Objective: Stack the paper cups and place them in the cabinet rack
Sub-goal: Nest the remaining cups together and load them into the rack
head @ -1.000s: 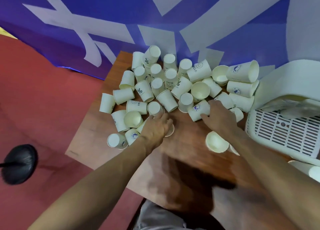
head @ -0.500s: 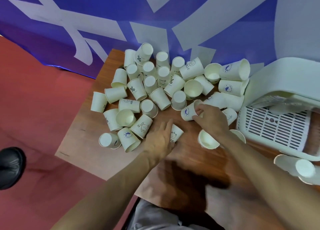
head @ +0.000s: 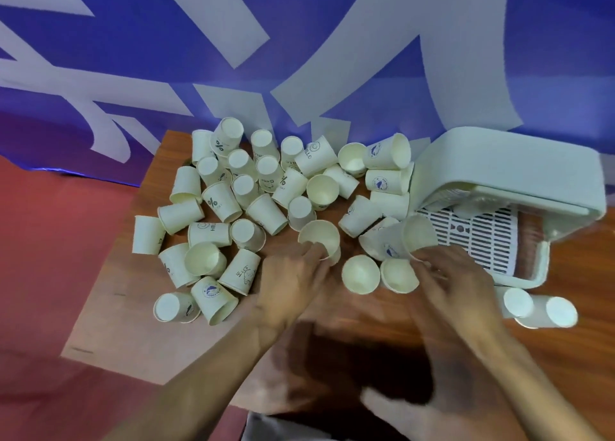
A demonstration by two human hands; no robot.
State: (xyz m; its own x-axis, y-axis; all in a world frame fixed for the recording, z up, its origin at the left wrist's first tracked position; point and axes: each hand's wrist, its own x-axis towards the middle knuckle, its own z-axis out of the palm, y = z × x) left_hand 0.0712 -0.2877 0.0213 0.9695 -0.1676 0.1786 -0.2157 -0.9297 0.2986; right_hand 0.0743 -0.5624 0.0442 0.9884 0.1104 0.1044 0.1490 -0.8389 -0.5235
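Several white paper cups (head: 266, 181) lie scattered on the brown wooden table (head: 133, 307), some upright, some tipped over. My left hand (head: 289, 284) grips an upright cup (head: 319, 237) near the table's middle. My right hand (head: 456, 281) holds a tilted cup (head: 416, 237) by its rim, just in front of the rack. Two upright cups (head: 361, 274) stand between my hands. The white cabinet rack (head: 506, 167) with a slotted tray (head: 482, 241) sits at the right.
Two cups (head: 539, 311) lie on their sides at the right, below the rack. A blue banner with white shapes (head: 299, 58) hangs behind the table. Red floor (head: 50, 274) lies to the left of the table's edge.
My left hand has lifted a cup upright from the table. My right hand has moved right toward the rack with a cup in its fingers.
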